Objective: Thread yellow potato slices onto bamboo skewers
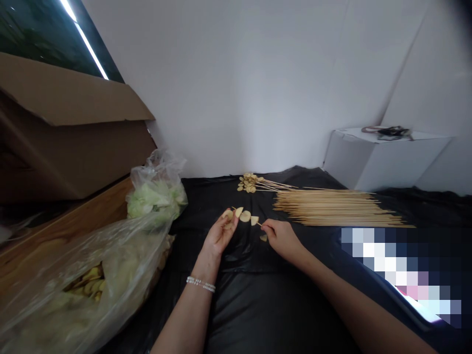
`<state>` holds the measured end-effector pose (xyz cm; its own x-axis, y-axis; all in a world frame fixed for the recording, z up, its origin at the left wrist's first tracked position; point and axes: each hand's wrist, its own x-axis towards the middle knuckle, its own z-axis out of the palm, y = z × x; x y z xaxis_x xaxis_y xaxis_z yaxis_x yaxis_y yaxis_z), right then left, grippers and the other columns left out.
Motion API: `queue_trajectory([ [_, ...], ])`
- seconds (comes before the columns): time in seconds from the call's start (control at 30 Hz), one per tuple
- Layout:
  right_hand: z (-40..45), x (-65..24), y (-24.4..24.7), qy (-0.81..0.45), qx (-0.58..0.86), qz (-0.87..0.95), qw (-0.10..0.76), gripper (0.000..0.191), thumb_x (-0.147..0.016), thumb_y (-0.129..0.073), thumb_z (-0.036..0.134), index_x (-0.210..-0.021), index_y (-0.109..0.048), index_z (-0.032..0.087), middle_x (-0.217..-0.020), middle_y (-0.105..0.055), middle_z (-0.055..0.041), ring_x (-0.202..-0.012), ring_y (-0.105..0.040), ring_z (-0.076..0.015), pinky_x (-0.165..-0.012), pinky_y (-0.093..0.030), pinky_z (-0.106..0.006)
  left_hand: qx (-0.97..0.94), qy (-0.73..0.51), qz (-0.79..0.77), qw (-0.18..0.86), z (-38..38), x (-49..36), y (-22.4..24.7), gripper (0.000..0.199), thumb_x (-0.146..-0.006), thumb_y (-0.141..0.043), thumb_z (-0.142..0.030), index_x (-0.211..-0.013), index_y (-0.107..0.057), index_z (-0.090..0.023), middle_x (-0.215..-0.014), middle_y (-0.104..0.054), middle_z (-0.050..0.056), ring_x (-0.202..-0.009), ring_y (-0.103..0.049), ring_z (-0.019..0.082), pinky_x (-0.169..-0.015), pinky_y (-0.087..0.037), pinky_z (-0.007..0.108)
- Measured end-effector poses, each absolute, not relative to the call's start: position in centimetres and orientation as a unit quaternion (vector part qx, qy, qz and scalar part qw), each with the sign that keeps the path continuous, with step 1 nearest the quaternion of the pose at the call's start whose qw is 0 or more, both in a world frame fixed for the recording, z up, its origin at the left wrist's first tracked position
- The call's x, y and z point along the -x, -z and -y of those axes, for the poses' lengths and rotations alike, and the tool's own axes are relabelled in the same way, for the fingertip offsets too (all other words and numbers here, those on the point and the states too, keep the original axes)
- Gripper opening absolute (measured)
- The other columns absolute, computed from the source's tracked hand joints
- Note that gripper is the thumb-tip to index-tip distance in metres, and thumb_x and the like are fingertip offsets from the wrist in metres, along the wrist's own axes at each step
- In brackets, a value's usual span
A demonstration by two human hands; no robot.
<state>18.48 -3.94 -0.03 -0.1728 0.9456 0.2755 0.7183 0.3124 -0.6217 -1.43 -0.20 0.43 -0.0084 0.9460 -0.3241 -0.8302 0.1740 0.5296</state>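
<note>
My right hand (282, 240) is closed round the lower end of a thin wooden skewer (259, 224). Several pale yellow potato slices (245, 216) are threaded along it, spaced apart. At the skewer's far end, my left hand (218, 237) pinches a round potato slice (227, 215) between thumb and fingers. Whether the tip passes through that slice is hard to tell. A loose slice piece (263, 238) lies on the black sheet below my right hand. Beyond my hands lies a pile of filled skewers (250, 183), their slices bunched to the left.
Bare skewers (332, 209) lie in a wide bundle at right. On the left are an open plastic bag of slices (132, 260), a bag of pale green vegetables (157, 196) and a cardboard box (92, 152). A white box (354, 157) and a blurred-out screen (405, 280) are at right.
</note>
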Motion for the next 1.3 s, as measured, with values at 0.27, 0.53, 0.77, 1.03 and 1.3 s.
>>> queue_trajectory([
  [0.27,4.1,-18.4,0.1,-0.183,0.548,0.750,0.320,0.024,-0.085,-0.044,0.025,-0.074,-0.065,0.020,-0.073,-0.068,-0.0034,-0.069,-0.060,-0.0144,-0.065,-0.036,-0.022,-0.062,-0.647,-0.307,0.695,0.0,1.8,-0.1,0.020,-0.087,-0.048,-0.003,-0.099,-0.062,-0.010,-0.092,-0.070,0.012,-0.086,-0.068,0.018,-0.071,-0.057,0.025],
  [0.53,4.4,-18.2,0.0,-0.191,0.539,0.765,0.296,0.024,-0.085,-0.044,0.024,-0.073,-0.065,0.020,-0.072,-0.068,-0.0028,-0.069,-0.061,-0.0138,-0.064,-0.036,-0.021,-0.063,-0.648,-0.322,0.688,-0.2,2.3,0.5,0.016,-0.089,-0.050,-0.014,-0.097,-0.063,-0.010,-0.089,-0.071,0.010,-0.081,-0.069,0.017,-0.065,-0.058,0.024],
  [0.77,4.5,-18.1,0.0,-0.195,0.539,0.770,0.281,0.024,-0.086,-0.044,0.023,-0.075,-0.066,0.020,-0.075,-0.069,-0.0031,-0.071,-0.061,-0.0140,-0.065,-0.037,-0.021,-0.090,-0.646,-0.320,0.687,-0.4,2.4,0.9,0.017,-0.089,-0.050,-0.016,-0.098,-0.064,-0.011,-0.091,-0.072,0.009,-0.084,-0.069,0.018,-0.068,-0.058,0.025],
  [1.03,4.5,-18.1,-0.2,-0.195,0.552,0.768,0.258,0.025,-0.085,-0.044,0.022,-0.077,-0.067,0.020,-0.077,-0.070,-0.0037,-0.073,-0.061,-0.0147,-0.067,-0.037,-0.022,-0.090,-0.652,-0.336,0.674,-0.3,2.1,0.8,0.017,-0.087,-0.053,-0.015,-0.098,-0.064,-0.010,-0.092,-0.071,0.011,-0.084,-0.068,0.018,-0.071,-0.058,0.026],
  [1.3,4.7,-18.3,-0.6,-0.177,0.556,0.777,0.235,0.024,-0.086,-0.044,0.023,-0.077,-0.067,0.021,-0.079,-0.070,-0.0044,-0.075,-0.062,-0.0149,-0.067,-0.036,-0.022,-0.144,-0.662,-0.373,0.634,-0.3,2.1,1.0,0.012,-0.085,-0.056,-0.012,-0.090,-0.065,-0.007,-0.090,-0.070,0.014,-0.081,-0.069,0.020,-0.067,-0.058,0.026],
])
